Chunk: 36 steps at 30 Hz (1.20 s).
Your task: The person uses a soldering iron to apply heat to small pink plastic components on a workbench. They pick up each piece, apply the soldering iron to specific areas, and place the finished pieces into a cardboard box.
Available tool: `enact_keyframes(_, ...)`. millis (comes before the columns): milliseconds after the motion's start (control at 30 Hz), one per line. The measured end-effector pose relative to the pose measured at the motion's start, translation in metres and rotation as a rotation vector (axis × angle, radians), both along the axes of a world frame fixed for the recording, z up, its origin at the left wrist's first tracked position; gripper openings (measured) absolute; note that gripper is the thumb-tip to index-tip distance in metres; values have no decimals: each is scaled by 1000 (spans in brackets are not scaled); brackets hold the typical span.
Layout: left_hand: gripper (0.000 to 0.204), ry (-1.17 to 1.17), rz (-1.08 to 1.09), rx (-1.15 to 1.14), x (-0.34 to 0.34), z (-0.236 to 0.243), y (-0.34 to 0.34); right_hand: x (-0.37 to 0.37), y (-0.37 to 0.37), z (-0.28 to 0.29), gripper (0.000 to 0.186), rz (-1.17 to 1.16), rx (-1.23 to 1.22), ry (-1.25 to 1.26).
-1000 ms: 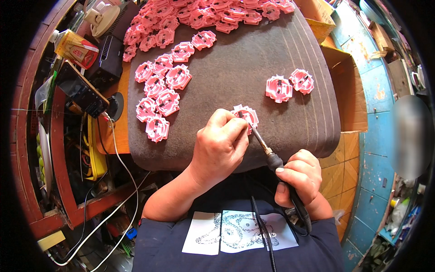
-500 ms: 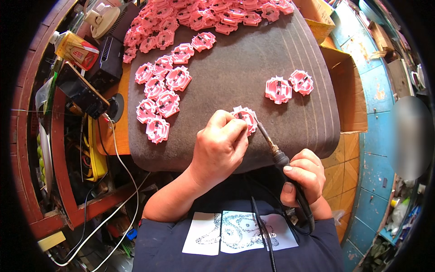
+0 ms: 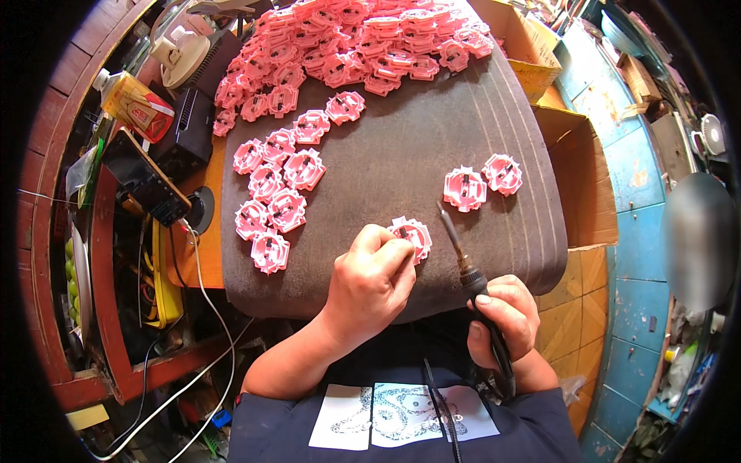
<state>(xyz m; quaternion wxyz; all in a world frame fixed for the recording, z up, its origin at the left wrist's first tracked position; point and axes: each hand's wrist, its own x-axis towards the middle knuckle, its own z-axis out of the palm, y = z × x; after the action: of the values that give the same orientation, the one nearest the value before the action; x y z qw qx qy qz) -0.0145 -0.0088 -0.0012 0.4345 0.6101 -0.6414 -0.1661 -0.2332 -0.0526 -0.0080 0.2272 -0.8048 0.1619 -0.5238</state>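
Note:
My left hand (image 3: pixel 370 285) is closed in a pinch at the left side of a pink plastic piece (image 3: pixel 417 235) with a black insert, near the mat's front edge; its fingertips partly hide the piece. My right hand (image 3: pixel 503 328) grips a soldering iron (image 3: pixel 468 274) with a black handle and metal shaft, angled up so its tip stands just right of and above that piece, apart from it. Two similar pieces (image 3: pixel 465 189) lie at the right, and several more (image 3: pixel 270 253) form a column at the left on the dark mat (image 3: pixel 509 247).
A heap of pink pieces (image 3: pixel 355 46) covers the back. Cardboard boxes (image 3: pixel 583 181) stand right of the mat. A phone (image 3: pixel 147 177), white cables, a bottle (image 3: pixel 135 108) and a black box (image 3: pixel 185 127) crowd the left. Blue tiled surfaces (image 3: pixel 637 224) line the right.
The soldering iron's tip has lifted away from the piece under my left fingers to the right and up. The whole scene now sits lower in the picture.

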Motion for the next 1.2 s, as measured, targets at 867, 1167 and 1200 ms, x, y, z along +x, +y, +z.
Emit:
enact_keyframes(867, 9, 5, 3, 7, 0, 0, 0, 54, -38, 4, 59, 49, 165, 321)
enact_keyframes(1167, 12, 22, 7, -27, -2, 2, -1, 55, -38, 5, 55, 58, 180, 315)
enact_keyframes(1200, 12, 15, 8, -27, -2, 2, 0, 54, -38, 5, 55, 57, 182, 319)
